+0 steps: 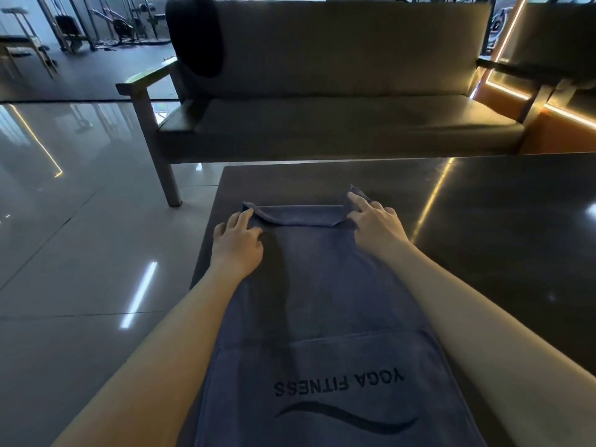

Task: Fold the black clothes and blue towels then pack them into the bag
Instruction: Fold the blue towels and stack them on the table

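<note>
Lying lengthwise on the dark desk (483, 221), the blue towel (309, 285) runs its long axis straight from 6 o'clock, at the person's body, out to 12 o'clock, where its far edge is turned up in a short fold. The printed end with the lettering sits nearest the person.

Both hands work that far edge. The left hand (237, 245) is at about 11 o'clock on the cloth, its grip pinched on the left corner of the flap between thumb and fingertips. The right hand (375, 222) is at about 1 o'clock, grip closed on the right corner with the forefinger stretched along the raised cloth. The two corners lie level with each other, so neither hand is nearer; each holds its own side.

The next move likely turns on this: the rest of the towel lies toward 6 o'clock from both grips, so the fold would have to come back along the long axis toward the body, corners kept level.

A black garment (195, 37) hangs over the sofa (338, 124) back at 11 o'clock, well apart. No bag shows.
</note>
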`<state>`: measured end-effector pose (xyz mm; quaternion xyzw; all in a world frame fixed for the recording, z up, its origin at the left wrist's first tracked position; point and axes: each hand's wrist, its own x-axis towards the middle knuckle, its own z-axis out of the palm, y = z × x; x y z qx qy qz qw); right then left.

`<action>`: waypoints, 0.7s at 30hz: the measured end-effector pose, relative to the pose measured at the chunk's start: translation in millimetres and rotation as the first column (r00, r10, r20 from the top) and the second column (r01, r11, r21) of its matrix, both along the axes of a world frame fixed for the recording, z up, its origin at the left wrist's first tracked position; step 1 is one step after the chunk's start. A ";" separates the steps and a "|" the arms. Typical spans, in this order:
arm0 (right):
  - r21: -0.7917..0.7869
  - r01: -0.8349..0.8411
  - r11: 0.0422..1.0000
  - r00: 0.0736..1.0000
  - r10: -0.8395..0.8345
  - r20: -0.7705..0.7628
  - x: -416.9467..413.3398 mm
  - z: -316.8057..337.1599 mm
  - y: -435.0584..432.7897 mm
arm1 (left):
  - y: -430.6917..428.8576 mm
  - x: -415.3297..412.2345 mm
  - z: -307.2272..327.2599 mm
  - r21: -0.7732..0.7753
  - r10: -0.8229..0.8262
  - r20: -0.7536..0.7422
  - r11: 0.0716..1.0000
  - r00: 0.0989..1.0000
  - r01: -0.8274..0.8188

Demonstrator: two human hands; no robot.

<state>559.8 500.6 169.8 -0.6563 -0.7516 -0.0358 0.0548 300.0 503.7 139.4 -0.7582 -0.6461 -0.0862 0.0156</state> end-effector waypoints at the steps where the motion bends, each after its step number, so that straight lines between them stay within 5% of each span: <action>1: 0.011 -0.018 1.000 1.000 0.017 0.010 -0.7 1.1 7.5 | 5.5 -1.7 -0.2 0.010 0.003 -0.013 1.000 1.000 -0.003; 9: 0.049 -0.100 0.994 0.925 0.075 0.372 -7.2 -7.2 38.9 | 30.5 -4.1 -0.9 0.132 -0.070 -0.104 0.988 0.992 0.083; 15: 0.166 0.032 0.986 0.922 -0.093 0.376 6.1 -7.8 30.0 | 37.2 -13.2 -0.9 0.320 -0.072 -0.078 0.943 0.994 0.093; 21: 0.197 0.127 0.972 0.920 -0.190 0.343 22.8 -10.1 7.0 | 34.7 -27.0 -9.1 0.262 -0.074 -0.051 0.961 0.996 0.085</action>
